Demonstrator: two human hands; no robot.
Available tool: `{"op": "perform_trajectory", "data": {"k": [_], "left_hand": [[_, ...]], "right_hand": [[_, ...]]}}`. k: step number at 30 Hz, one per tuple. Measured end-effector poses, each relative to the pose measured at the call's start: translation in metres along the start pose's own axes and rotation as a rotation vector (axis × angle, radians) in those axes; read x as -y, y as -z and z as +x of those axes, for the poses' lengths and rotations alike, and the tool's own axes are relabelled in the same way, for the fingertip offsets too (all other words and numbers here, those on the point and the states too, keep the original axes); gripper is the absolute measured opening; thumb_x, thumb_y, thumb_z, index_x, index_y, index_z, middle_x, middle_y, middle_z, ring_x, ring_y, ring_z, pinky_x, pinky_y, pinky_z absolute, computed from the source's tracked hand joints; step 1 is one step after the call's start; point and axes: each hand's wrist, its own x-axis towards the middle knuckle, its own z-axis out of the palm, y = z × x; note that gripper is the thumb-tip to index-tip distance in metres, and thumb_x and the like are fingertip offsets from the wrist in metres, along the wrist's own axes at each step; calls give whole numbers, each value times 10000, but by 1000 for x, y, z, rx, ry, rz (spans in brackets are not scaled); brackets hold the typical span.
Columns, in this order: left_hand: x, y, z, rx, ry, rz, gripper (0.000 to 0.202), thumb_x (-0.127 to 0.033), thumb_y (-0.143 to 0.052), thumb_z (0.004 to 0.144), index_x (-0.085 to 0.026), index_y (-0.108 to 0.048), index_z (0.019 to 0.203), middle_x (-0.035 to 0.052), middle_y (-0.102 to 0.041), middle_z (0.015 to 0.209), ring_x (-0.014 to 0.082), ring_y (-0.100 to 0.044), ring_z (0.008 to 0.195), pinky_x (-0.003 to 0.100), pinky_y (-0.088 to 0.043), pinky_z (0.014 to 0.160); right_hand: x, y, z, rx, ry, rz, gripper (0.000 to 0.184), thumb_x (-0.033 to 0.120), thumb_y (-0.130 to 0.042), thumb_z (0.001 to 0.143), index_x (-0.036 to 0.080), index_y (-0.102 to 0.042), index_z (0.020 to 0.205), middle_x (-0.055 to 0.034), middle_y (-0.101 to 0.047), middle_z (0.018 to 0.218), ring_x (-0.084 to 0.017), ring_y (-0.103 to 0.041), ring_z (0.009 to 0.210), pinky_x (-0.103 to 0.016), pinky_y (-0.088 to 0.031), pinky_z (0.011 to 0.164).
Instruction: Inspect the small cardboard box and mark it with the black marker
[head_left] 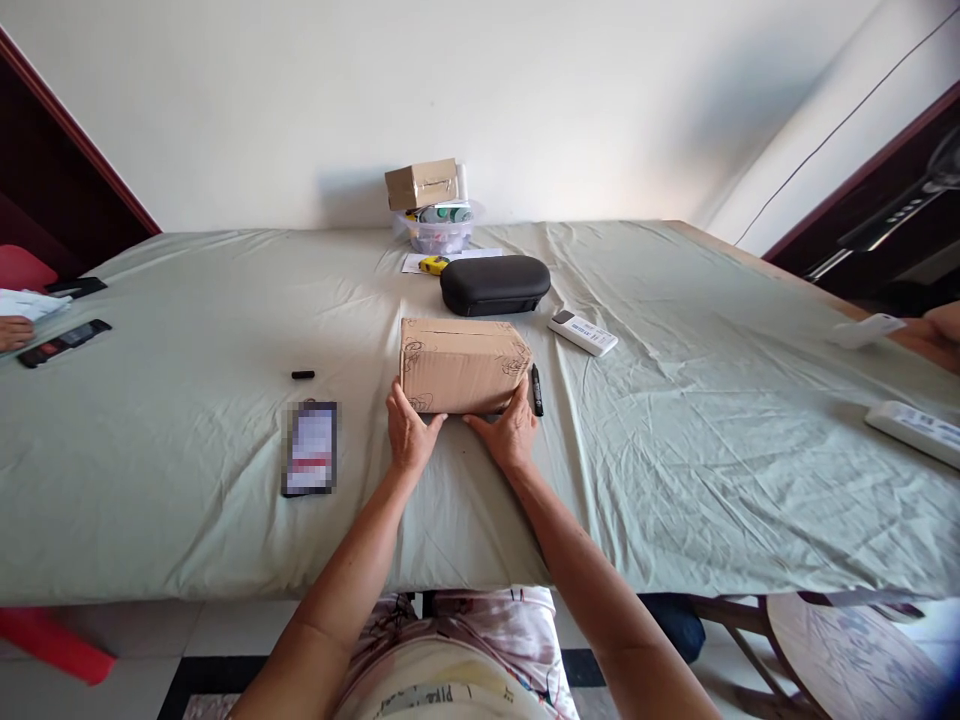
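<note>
A brown cardboard box (465,365) with dark scribbled drawings at its corners is held between my two hands over the cloth-covered table (225,540). My left hand (411,432) grips the near left corner, its thumb along the bottom edge. At the near right corner my right hand (512,430) grips the same way; the fingers of both are partly hidden by the box. Just right of the box lies a black marker (537,390) without its cap. A small black cap (303,375) lies to the left, above a phone (312,448) with a blurred screen.
Behind the box sit a black zip case (495,285), a yellow item (433,265) and a plastic basket (441,235) with another carton (421,185) on top. White power banks (583,333) lie rightward. Another person's hand (15,332) is near a dark phone (64,343) at left.
</note>
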Motion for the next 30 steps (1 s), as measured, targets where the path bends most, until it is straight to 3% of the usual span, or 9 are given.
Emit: {"op": "perform_trajectory", "data": {"k": [8, 15, 18, 24, 30], "left_hand": [[-4, 2, -1, 1, -30, -4, 1259, -347, -939, 767, -61, -86, 1648, 358, -478, 1526, 465, -541, 1448, 558, -503, 1168], [-3, -1, 0, -2, -50, -3, 1327, -378, -955, 760, -90, -33, 1671, 376, -333, 1659, 467, -391, 1575, 569, -438, 1238], [-3, -1, 1, -5, -51, -7, 1350, -391, -972, 740, -77, -47, 1672, 376, -319, 1672, 468, -396, 1572, 568, -426, 1250], [0, 2, 0, 6, -13, -45, 1248, -320, -923, 794, -104, -73, 1682, 340, -391, 1650, 425, -490, 1520, 547, -459, 1226], [5, 4, 2, 23, 3, -87, 1142, -243, -868, 823, -100, -113, 1668, 321, -373, 1673, 389, -450, 1561, 507, -415, 1272]], "right_hand": [[4, 3, 1, 14, -10, 12, 1398, 762, -783, 685, 138, -47, 1697, -300, -511, 1567, -430, -539, 1386, -609, -422, 1127], [6, 2, 2, 8, -1, -8, 1418, 794, -773, 682, 119, -44, 1693, -317, -462, 1593, -442, -509, 1410, -591, -424, 1122], [8, 3, 2, 23, 10, -4, 1410, 778, -775, 687, 121, -40, 1696, -312, -454, 1597, -441, -496, 1421, -596, -415, 1131], [6, 1, 2, 19, 14, 23, 1284, 703, -752, 752, 157, -80, 1701, -264, -549, 1486, -407, -554, 1319, -583, -432, 1100], [-2, -1, 5, 35, 21, 99, 1144, 558, -760, 783, 160, -180, 1684, -220, -603, 1405, -377, -581, 1260, -563, -440, 1101]]}}
